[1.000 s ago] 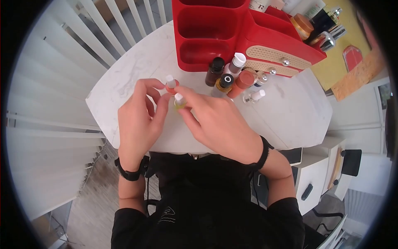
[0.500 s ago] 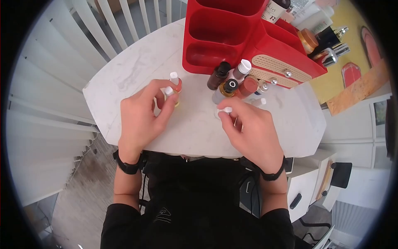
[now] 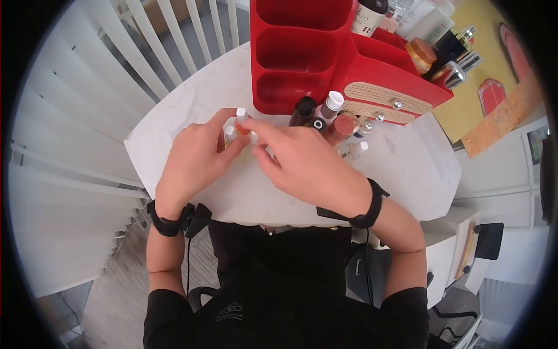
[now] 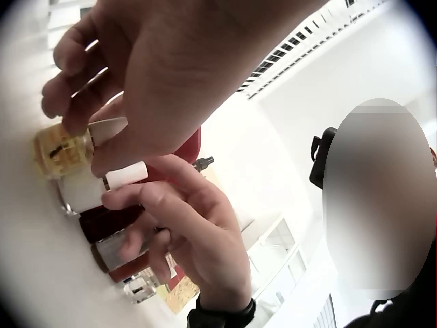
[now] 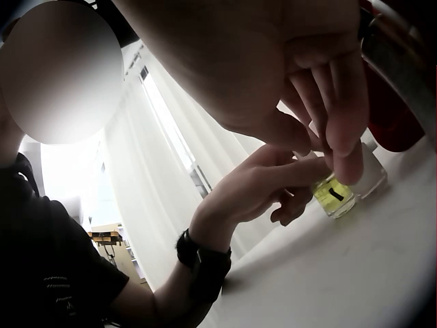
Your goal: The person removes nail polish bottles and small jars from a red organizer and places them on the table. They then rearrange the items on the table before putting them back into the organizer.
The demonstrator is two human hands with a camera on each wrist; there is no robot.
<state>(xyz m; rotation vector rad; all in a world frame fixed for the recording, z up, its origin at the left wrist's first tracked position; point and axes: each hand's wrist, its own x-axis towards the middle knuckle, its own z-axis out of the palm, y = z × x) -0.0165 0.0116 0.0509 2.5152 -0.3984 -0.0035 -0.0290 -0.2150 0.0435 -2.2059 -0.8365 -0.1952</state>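
Three small white-capped bottles, like nail polish, stand close together on the table (image 3: 256, 200). My left hand (image 3: 195, 154) curls thumb and index finger around the yellow bottle (image 4: 65, 152), near its cap. Beside it, the fingers of my right hand (image 3: 305, 160) pinch the white cap (image 4: 128, 175) of a clear bottle (image 4: 82, 191), mostly hidden by that hand in the head view. An orange-red bottle (image 3: 241, 129) stands just behind these two, its white cap upright between my hands. In the right wrist view, the yellow and clear bottles are side by side under my right fingers.
A red organizer (image 3: 296, 104) with drawers stands at the back. In front of it cluster a dark bottle (image 3: 303, 109), a white pump bottle (image 3: 332, 103) and a reddish-capped bottle (image 3: 342, 128). Another white-capped clear bottle (image 3: 356, 150) is to their right.
My right hand moved right, took hold of a clear bottle by its cap, and brought it left beside the yellow one. My left hand stayed around the yellow bottle.
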